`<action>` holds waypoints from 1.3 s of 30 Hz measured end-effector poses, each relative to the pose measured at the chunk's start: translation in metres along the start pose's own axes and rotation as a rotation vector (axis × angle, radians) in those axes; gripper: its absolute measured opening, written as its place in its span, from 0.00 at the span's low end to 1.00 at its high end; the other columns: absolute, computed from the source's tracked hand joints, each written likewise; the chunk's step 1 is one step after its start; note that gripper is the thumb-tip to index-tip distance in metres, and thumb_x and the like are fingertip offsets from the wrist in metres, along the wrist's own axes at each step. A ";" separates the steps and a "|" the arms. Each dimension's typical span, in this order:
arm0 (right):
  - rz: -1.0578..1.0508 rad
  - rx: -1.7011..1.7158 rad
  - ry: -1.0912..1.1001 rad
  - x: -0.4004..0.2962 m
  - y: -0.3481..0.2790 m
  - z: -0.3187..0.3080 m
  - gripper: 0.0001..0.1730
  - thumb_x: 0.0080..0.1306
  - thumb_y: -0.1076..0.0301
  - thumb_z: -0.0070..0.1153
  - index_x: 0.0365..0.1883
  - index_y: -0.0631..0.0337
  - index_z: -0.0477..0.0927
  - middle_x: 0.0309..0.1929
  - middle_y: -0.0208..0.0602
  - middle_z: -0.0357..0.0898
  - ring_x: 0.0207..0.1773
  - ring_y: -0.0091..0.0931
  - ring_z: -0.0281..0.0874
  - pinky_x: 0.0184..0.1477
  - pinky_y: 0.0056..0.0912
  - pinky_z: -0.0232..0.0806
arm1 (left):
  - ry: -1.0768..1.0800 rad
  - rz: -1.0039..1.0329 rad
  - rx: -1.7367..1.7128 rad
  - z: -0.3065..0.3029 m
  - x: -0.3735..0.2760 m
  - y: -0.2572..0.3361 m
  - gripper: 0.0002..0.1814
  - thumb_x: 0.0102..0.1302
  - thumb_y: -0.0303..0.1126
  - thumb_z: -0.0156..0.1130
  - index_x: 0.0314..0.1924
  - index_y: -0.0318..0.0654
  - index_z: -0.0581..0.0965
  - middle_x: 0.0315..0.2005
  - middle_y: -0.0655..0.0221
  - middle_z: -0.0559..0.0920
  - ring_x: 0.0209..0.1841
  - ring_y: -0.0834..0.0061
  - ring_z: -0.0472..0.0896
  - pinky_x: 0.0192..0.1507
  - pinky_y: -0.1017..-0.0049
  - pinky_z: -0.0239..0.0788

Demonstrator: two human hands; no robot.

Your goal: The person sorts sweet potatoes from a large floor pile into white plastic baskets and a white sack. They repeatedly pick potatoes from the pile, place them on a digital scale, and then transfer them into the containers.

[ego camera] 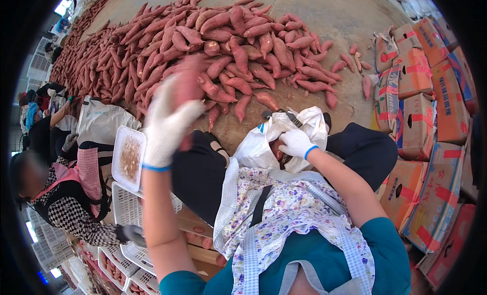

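My left hand point(163, 131), in a white knit glove with a blue cuff, is raised in front of the heap of sweet potatoes point(243, 55). It grips a reddish sweet potato point(188, 80), and both are blurred by motion. Between my knees stands a white woven sack point(253, 146) with its mouth gathered open. My right hand point(298, 142), gloved the same way, reaches into that mouth, where a bit of sweet potato point(276, 149) shows. Its fingertips are partly hidden, so whether they grasp anything is unclear.
Stacked cardboard boxes point(414, 123) with red tape line the right side. A white tray point(129, 158) with dirt rests on white plastic crates point(125, 207) at left. A co-worker point(72, 196) sits close by, near another white sack point(104, 118). Loose sweet potatoes point(348, 61) lie on the floor.
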State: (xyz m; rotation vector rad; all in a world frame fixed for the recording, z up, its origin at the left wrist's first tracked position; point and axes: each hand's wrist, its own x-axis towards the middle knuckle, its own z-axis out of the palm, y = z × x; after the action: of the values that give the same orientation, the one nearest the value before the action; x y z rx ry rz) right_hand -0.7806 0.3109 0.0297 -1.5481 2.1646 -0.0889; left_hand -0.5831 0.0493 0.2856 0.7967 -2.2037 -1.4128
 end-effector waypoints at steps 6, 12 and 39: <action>-0.031 -0.398 -0.469 -0.029 0.021 0.024 0.11 0.55 0.58 0.57 0.30 0.50 0.87 0.32 0.34 0.85 0.39 0.35 0.84 0.42 0.41 0.73 | -0.516 -0.193 -0.458 0.212 0.004 -0.095 0.39 0.56 0.51 0.65 0.62 0.32 0.69 0.52 0.58 0.77 0.54 0.67 0.74 0.57 0.71 0.65; -0.171 -0.223 -0.338 -0.089 0.009 -0.031 0.08 0.50 0.63 0.55 0.25 0.50 0.85 0.25 0.41 0.82 0.30 0.41 0.82 0.33 0.46 0.72 | -0.916 -0.387 0.169 0.283 -0.015 -0.156 0.39 0.49 0.54 0.64 0.56 0.35 0.74 0.49 0.52 0.80 0.49 0.59 0.80 0.52 0.68 0.71; -0.176 0.006 0.071 -0.152 0.002 -0.076 0.05 0.47 0.65 0.55 0.18 0.56 0.77 0.21 0.40 0.74 0.33 0.39 0.76 0.42 0.41 0.67 | -1.366 0.429 0.626 0.268 -0.067 -0.190 0.21 0.59 0.44 0.59 0.47 0.38 0.82 0.44 0.56 0.83 0.45 0.57 0.82 0.51 0.65 0.71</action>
State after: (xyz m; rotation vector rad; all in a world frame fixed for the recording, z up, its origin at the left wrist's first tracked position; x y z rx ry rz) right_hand -0.7755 0.4331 0.1473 -1.7533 2.0743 -0.2105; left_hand -0.6479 0.2141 0.0015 -0.8230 -3.5476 -1.0995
